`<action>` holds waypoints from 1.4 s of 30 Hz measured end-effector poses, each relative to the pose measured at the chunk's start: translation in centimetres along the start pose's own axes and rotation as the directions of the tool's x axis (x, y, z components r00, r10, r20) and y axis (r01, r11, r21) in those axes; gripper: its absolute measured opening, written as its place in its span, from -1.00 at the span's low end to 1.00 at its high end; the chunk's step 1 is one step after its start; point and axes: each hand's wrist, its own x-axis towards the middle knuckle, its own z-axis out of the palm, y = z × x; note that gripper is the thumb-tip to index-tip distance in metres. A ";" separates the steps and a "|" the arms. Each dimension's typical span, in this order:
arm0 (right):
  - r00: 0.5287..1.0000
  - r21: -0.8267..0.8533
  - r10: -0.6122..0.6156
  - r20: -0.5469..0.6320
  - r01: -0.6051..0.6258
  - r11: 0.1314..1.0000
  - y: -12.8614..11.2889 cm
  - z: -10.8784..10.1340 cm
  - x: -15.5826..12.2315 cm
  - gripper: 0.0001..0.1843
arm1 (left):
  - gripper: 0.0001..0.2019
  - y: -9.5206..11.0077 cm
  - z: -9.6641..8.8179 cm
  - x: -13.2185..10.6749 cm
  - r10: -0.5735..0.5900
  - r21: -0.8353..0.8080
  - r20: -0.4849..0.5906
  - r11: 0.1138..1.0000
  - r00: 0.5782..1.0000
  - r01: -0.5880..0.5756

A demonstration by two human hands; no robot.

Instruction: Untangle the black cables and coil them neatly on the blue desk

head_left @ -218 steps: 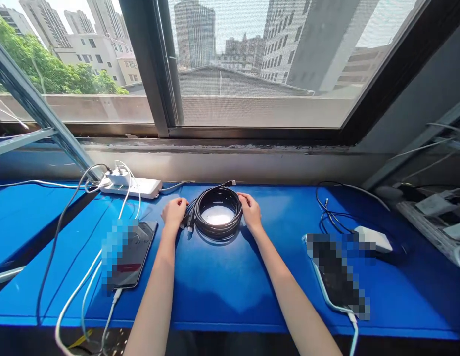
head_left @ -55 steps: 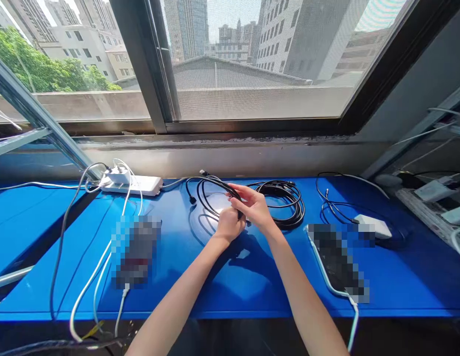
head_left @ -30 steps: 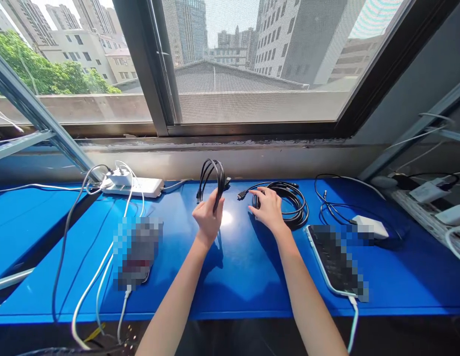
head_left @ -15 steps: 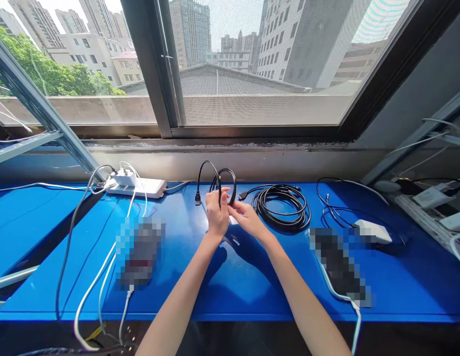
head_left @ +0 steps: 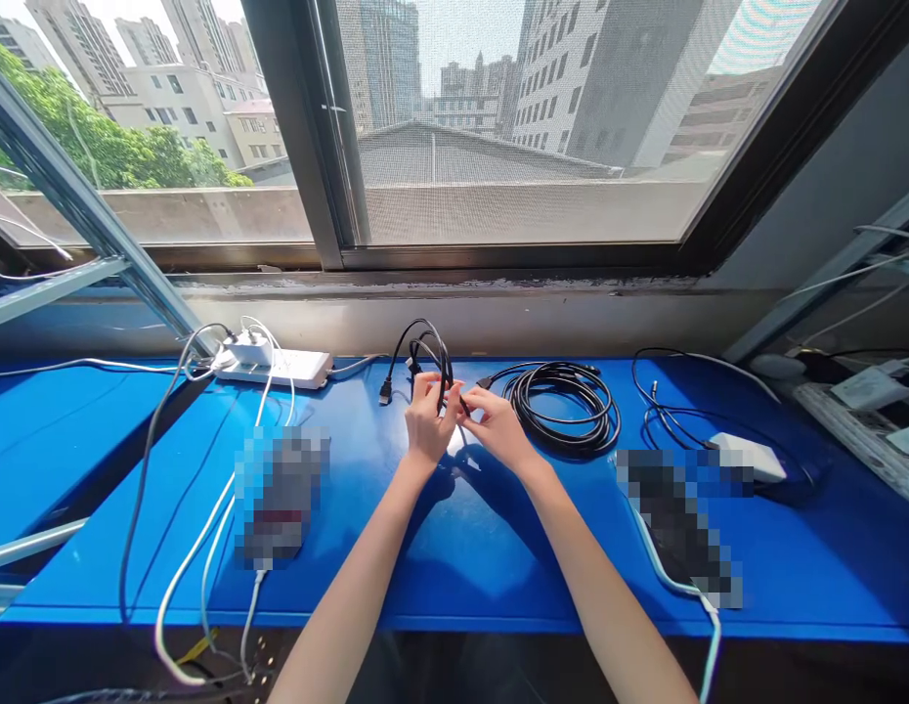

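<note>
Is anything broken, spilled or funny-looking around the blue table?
Nothing looks spilled. The sill under the window looks odd: its edge is patchy, like chipped paint. Blocky squares blur the left phone and right phone. The black cable in the left hand shows no damage.

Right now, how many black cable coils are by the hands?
2: the held coil in the left hand, right hand pinching it; the resting coil on the blue table, to the right.

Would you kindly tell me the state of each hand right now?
Left hand: closed, holding a looped black cable.
Right hand: closed, pinching the black cable beside the left hand.
</note>
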 end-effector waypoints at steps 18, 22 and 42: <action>0.916 0.328 0.264 -0.303 -0.160 0.931 -1.1 -0.4 0.1 -0.48 | -0.55 0.0 -0.4 0.0 -0.096 -0.096 0.078 0.990 0.992 0.103; 0.857 0.455 0.355 -0.374 -0.165 0.875 -0.8 -0.8 0.4 -0.41 | -0.53 0.6 -0.6 -0.4 -0.077 -0.126 0.070 0.988 0.995 0.086; 0.701 0.553 0.309 -0.643 0.146 0.820 -0.9 -3.4 0.9 -0.29 | -0.61 -0.6 -3.9 3.8 -0.359 -0.358 -0.555 0.917 0.751 0.174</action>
